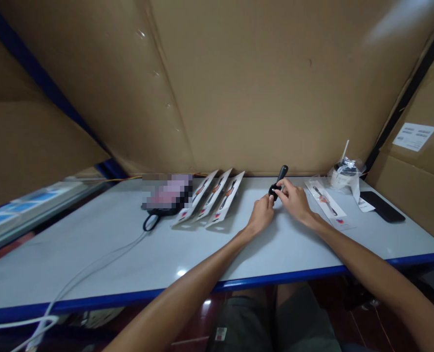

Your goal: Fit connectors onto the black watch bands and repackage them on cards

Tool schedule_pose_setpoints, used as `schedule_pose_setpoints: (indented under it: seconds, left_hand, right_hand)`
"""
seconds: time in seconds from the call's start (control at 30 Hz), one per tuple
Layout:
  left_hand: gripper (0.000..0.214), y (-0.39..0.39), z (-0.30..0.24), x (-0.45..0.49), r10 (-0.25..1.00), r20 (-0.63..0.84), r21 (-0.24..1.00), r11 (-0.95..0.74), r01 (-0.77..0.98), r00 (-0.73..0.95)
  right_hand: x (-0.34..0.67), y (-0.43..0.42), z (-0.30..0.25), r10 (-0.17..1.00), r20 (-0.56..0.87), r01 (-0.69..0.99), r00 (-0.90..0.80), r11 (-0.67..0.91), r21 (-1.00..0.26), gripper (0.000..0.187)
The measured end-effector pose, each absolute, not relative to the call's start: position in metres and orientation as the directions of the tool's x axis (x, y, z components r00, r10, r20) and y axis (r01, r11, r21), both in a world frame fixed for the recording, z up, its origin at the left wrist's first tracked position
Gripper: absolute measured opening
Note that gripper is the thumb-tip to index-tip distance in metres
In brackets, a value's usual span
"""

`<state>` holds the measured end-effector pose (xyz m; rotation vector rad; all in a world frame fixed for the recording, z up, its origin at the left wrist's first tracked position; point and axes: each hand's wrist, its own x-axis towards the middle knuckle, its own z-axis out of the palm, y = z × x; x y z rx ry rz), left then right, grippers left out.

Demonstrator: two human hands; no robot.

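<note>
A black watch strap (278, 180) stands tilted above the grey table (129, 244), held between both hands. My left hand (261, 215) is closed, its fingertips pinching the strap's lower end. My right hand (293, 198) is curled over the same end from the right, thumb and forefinger pinched on it. To the left lie three white packaging cards (211, 198) printed with watch straps, fanned side by side. Another card in a clear sleeve (325, 199) lies just right of my right hand.
A blurred pinkish item with scissors (151, 221) under it lies left of the cards. White cables (74, 283) run to the table's front left. A plastic-wrapped cup with a straw (343, 172) and a black phone (382, 206) sit at the right. Cardboard walls surround the table.
</note>
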<state>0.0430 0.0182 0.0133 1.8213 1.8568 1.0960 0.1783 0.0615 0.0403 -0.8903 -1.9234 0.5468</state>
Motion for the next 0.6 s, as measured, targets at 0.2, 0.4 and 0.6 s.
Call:
schedule_pose_setpoints:
  seconds: [0.2,0.4,0.6]
  left_hand:
    - [0.04,0.025,0.002,0.037,0.951,0.262,0.828,-0.134,0.545,-0.165]
    - [0.046,0.028,-0.005,0.037,0.956,0.211,0.893,-0.103,0.438,-0.206]
    - [0.045,0.03,-0.006,0.037,0.965,0.169,0.913,-0.076,0.402,-0.201]
  right_hand:
    - [0.181,0.067,0.029,0.608,0.583,0.404,-0.538,0.794,-0.455,0.03]
    - [0.182,0.067,0.03,0.692,0.542,0.594,-0.477,0.708,-0.382,0.031]
    - [0.182,0.063,0.032,0.608,0.528,0.485,-0.593,0.793,-0.369,0.041]
